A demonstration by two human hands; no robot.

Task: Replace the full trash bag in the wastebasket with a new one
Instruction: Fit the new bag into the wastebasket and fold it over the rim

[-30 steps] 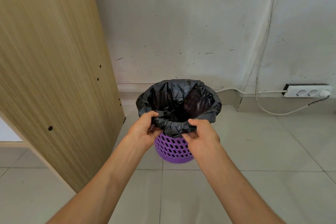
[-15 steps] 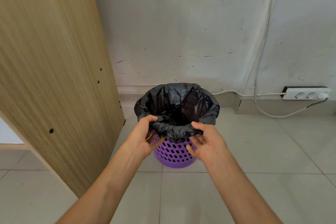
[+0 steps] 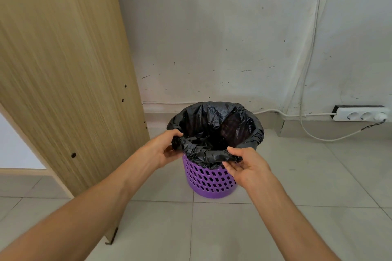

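A purple perforated wastebasket (image 3: pixel 209 180) stands on the tiled floor near the wall. A black trash bag (image 3: pixel 214 127) lines it, its edge folded over the rim. My left hand (image 3: pixel 163 150) pinches the folded bag edge at the near left of the rim. My right hand (image 3: pixel 247 165) holds the folded edge at the near right, thumb on top and fingers under it. The inside of the bag is dark and I cannot tell what it holds.
A tall wooden cabinet side (image 3: pixel 63 70) stands close on the left. A white power strip (image 3: pixel 360 113) with a cable (image 3: pixel 314 133) lies by the wall at the right. Grey floor tiles (image 3: pixel 297 176) surround the basket.
Both hands loosened and shifted apart along the near rim, the right one opening its fingers under the bag edge. The view drew back slightly from the basket.
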